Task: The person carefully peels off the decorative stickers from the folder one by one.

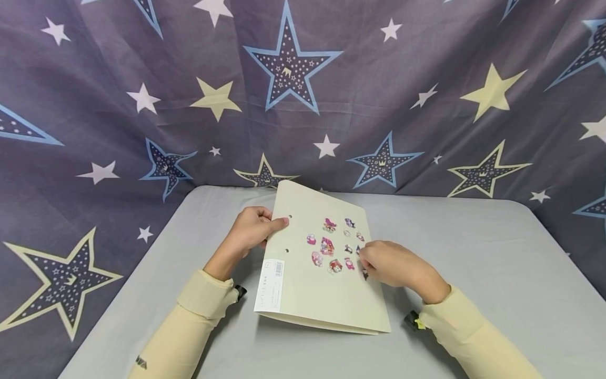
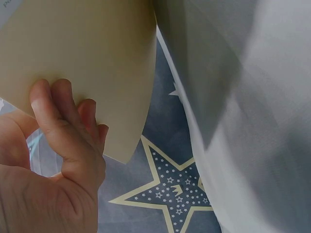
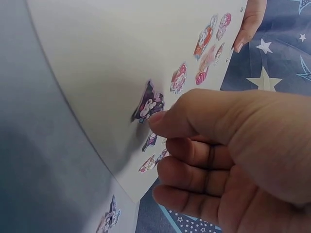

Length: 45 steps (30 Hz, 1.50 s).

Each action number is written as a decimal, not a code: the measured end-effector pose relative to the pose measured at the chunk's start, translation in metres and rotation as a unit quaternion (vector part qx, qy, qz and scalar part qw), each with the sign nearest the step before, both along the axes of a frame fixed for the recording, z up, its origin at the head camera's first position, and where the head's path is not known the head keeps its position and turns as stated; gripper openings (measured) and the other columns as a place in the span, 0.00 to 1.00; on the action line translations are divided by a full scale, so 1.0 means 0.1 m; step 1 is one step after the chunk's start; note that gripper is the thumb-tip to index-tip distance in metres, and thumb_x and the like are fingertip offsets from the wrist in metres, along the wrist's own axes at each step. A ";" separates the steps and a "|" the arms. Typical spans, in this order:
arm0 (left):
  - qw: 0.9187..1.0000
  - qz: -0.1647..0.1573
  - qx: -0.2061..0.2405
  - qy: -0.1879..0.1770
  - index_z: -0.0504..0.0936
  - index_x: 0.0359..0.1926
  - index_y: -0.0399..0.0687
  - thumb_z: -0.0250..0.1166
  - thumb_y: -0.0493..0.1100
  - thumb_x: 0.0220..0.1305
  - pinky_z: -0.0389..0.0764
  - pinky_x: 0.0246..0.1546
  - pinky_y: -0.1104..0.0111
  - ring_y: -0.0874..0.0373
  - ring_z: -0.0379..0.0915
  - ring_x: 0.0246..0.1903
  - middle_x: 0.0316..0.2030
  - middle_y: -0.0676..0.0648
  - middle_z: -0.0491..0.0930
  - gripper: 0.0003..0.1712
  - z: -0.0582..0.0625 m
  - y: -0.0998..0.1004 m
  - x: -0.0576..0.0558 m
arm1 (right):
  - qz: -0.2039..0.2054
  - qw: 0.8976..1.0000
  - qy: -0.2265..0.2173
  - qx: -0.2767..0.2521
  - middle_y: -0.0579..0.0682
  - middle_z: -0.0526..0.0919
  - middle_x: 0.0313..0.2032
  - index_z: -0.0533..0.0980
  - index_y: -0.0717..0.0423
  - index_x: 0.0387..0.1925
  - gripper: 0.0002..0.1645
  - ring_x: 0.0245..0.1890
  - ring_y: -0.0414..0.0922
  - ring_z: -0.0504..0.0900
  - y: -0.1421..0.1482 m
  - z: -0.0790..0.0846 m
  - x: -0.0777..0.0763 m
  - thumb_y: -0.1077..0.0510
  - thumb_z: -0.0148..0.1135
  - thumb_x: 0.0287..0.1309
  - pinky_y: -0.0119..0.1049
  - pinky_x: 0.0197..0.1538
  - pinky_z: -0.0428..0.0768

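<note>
right hand (image 3: 233, 160): grip pinches dark sticker (image 3: 148, 104), apparently pressing it onto cream folder (image 1: 326, 273). left hand (image 1: 248, 231): grip clasps the folder's left edge, raised off grey desk (image 1: 473, 252). next likely needs firm smoothing.

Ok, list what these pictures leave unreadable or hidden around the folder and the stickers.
- Head view: print on the label of the folder is too small to read.
- Head view: the right hand covers some stickers.
- Left wrist view: the folder hides the fingertips of the left hand.
- Right wrist view: the image edge cuts off the bottom sticker.
</note>
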<state>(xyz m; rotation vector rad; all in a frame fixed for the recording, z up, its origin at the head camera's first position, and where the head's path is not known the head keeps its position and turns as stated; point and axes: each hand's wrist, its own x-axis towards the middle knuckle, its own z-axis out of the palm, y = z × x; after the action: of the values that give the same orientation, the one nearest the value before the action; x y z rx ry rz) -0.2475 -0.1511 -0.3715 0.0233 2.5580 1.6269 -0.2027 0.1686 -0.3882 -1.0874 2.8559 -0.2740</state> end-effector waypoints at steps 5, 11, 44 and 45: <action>1.000 0.001 0.000 -0.002 0.77 0.36 0.38 0.71 0.53 0.53 0.81 0.25 0.48 0.51 0.79 0.20 0.24 0.42 0.82 0.22 0.00 -0.01 -0.01 | 0.000 1.000 -0.006 -0.004 0.41 0.64 0.16 0.66 0.48 0.15 0.19 0.20 0.38 0.62 0.01 0.02 0.00 0.66 0.59 0.56 0.30 0.25 0.64; 1.000 0.002 0.000 -0.004 0.77 0.36 0.39 0.71 0.54 0.53 0.81 0.24 0.50 0.50 0.80 0.20 0.24 0.42 0.82 0.23 0.00 -0.01 -0.01 | 0.001 1.000 -0.005 -0.002 0.40 0.64 0.16 0.66 0.47 0.15 0.19 0.20 0.38 0.62 0.01 0.04 0.00 0.66 0.59 0.55 0.30 0.26 0.64; 1.000 -0.001 -0.005 -0.004 0.77 0.36 0.39 0.71 0.54 0.53 0.79 0.30 0.42 0.51 0.79 0.19 0.23 0.42 0.81 0.23 -0.01 0.00 -0.01 | 0.006 1.000 -0.013 -0.008 0.39 0.67 0.18 0.68 0.45 0.15 0.18 0.21 0.38 0.65 0.05 0.10 0.01 0.68 0.58 0.51 0.30 0.26 0.66; 1.000 -0.001 -0.005 -0.005 0.76 0.36 0.38 0.71 0.54 0.53 0.79 0.30 0.42 0.51 0.79 0.19 0.23 0.42 0.81 0.23 -0.01 0.00 -0.01 | 0.007 1.000 -0.012 -0.008 0.39 0.67 0.17 0.68 0.45 0.15 0.18 0.21 0.38 0.65 0.05 0.10 0.01 0.68 0.58 0.51 0.30 0.26 0.66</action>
<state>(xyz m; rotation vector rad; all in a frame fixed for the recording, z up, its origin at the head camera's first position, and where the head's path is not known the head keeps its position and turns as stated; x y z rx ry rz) -0.2487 -0.1510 -0.3721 0.0173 2.5581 1.6101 -0.2015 0.1734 -0.3779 -1.0975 2.8290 -0.3079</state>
